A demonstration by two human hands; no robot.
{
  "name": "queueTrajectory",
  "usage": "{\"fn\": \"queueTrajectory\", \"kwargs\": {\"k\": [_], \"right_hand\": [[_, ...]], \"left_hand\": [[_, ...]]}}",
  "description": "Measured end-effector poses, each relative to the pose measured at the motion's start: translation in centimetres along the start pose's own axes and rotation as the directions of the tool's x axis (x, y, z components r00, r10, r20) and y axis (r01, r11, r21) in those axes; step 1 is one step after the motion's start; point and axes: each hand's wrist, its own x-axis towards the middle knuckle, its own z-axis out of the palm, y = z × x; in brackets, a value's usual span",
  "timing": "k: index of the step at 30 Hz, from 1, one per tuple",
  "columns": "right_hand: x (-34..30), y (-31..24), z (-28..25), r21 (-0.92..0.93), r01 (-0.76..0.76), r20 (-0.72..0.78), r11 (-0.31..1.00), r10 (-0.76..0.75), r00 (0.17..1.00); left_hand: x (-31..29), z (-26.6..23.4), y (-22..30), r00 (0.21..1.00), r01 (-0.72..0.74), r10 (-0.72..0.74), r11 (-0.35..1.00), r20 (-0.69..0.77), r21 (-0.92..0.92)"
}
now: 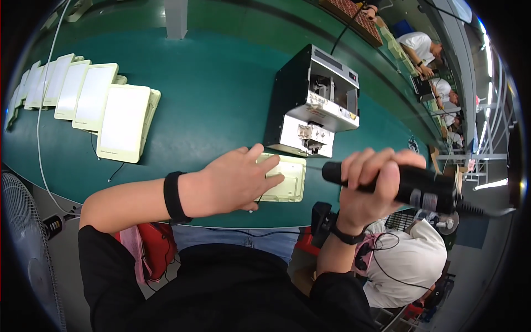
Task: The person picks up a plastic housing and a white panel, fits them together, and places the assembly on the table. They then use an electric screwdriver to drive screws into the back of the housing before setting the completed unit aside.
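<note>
Long green table (221, 83) runs across room. Grey floor (66, 265) below. Round fan (25, 243) at left. Bright windows (489, 61) far right.

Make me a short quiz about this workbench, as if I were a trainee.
1. True or false: the left hand rests flat on a pale plastic panel.
2. What does the right hand hold? A) a cup B) a black electric screwdriver C) a brush
3. Fill in: a row of white panels leans in a line on the person's ____ side of the green table.

Key: 1 true; 2 B; 3 left. The grey machine stands just behind the pale plastic panel.
</note>
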Motion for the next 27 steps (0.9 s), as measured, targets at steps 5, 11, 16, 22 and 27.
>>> {"fn": "queueTrajectory", "kwargs": {"k": [5,11,16,22,27], "right_hand": [[-5.6,-3.5,-1.3,0.081,-0.094,0.075,0.992,0.088,0.993],[-8.4,-2.3,-1.5,-0.031,-0.100,0.086,0.994,0.103,0.991],[-8.6,-1.2,-1.4,-0.085,-0.135,0.032,0.987,0.138,0.990],[-8.4,-0.8,-1.2,-0.092,-0.190,-0.022,0.978,0.188,0.982],[-8.5,-0.4,-1.5,-0.081,-0.149,0.038,0.985,0.153,0.988]], "left_hand": [[0.8,-0.9,0.3,0.998,0.037,-0.034,0.998,0.043,-0.058],[1.1,-0.2,1.3,0.995,0.083,-0.085,0.996,0.054,0.045],[0.9,-0.3,1.3,0.996,0.080,-0.080,0.997,0.029,-0.005],[1.0,-0.8,0.2,0.997,0.065,-0.062,0.996,0.053,-0.062],[1.0,-1.0,-0.3,0.998,0.034,-0.030,0.996,0.047,-0.087]]}}
